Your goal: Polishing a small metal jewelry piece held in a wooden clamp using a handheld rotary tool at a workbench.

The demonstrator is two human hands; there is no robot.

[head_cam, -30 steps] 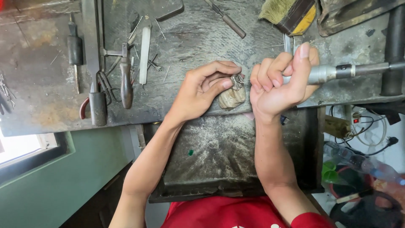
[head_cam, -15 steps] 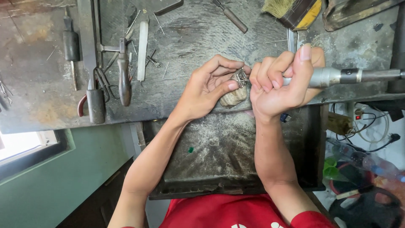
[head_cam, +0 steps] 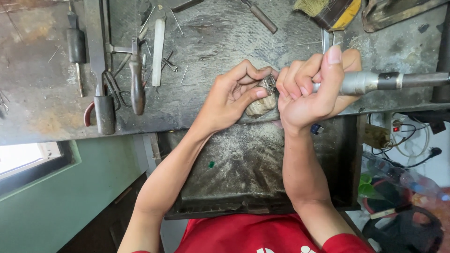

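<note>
Small metal piece (head_cam: 269, 84), silvery, pinched in my left hand (head_cam: 234, 96) between thumb and fingertips, pressed down on the worn bench peg (head_cam: 260, 106) at the front edge of the workbench (head_cam: 220, 33). Too small to make out its form. My left hand is closed tight on it, fingers arched.

My right hand (head_cam: 311, 89) is clenched around the grey rotary handpiece (head_cam: 370, 82), forefinger raised along it, the tip end meeting the piece; the bit itself is hidden behind my fingers. The shaft runs off toward the right edge of the bench.

Against the frames half a second and a second back: both hands keep the same grip and the same spot on the peg. My left fingers have curled a little closer over the piece; otherwise only the view shifts slightly.

Below the peg, the dusty metal catch tray (head_cam: 253, 164) sits under my forearms, a small green speck (head_cam: 211, 164) on its left part.

Further out on the bench: pliers with red handles (head_cam: 101, 105) and a dark-handled tool (head_cam: 136, 86) toward the left, a white stick (head_cam: 158, 47) beside them, a brush (head_cam: 328, 9) at the far edge.
</note>
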